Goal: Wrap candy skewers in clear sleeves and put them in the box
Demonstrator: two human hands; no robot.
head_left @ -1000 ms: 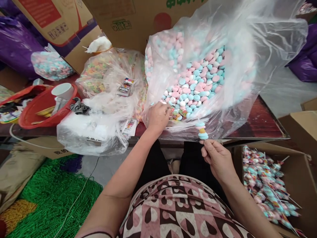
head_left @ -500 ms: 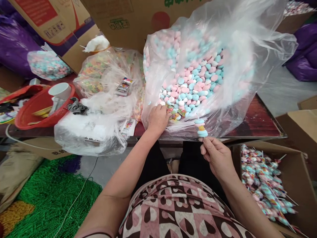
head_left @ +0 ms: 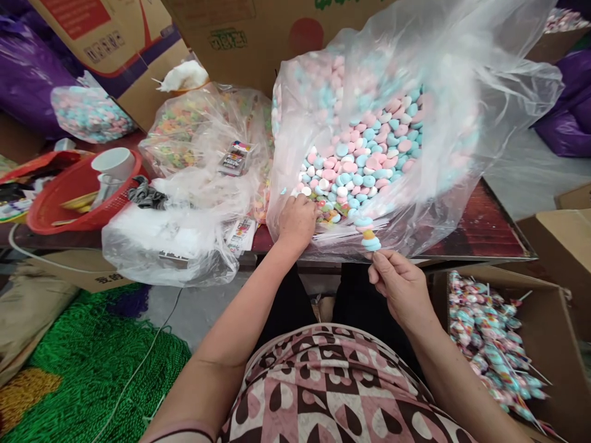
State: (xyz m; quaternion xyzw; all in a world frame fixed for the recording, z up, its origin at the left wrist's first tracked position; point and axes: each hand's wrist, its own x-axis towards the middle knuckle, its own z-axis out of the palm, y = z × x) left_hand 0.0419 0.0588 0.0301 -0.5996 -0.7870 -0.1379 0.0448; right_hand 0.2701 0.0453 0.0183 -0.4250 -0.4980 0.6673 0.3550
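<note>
A large clear plastic bag (head_left: 462, 203) lies open on the dark red table, full of pink, blue and white candies (head_left: 369, 154). At its near left edge, my left hand (head_left: 298, 223) reaches in beside a small pile of multicoloured gummy candies (head_left: 329, 209); its fingers are bent and their tips are hidden. My right hand (head_left: 399, 280) pinches the lower end of a candy skewer (head_left: 368, 234) at the table's front edge. Blue, pink and yellow-orange pieces are stacked on the skewer, which tilts to the left. White sticks (head_left: 339, 234) lie beneath the gummies.
Left of the bag are a clear bag of gummies (head_left: 173, 132), a bag of white wrappers (head_left: 170, 246) and a red basket (head_left: 55, 206) with a white cup. A cardboard box (head_left: 545, 307) of wrapped candy skewers stands low at the right.
My right hand has moved slightly left, and the skewer in it now leans more to the left. My left hand stays at the gummies, shifted slightly in the view.
</note>
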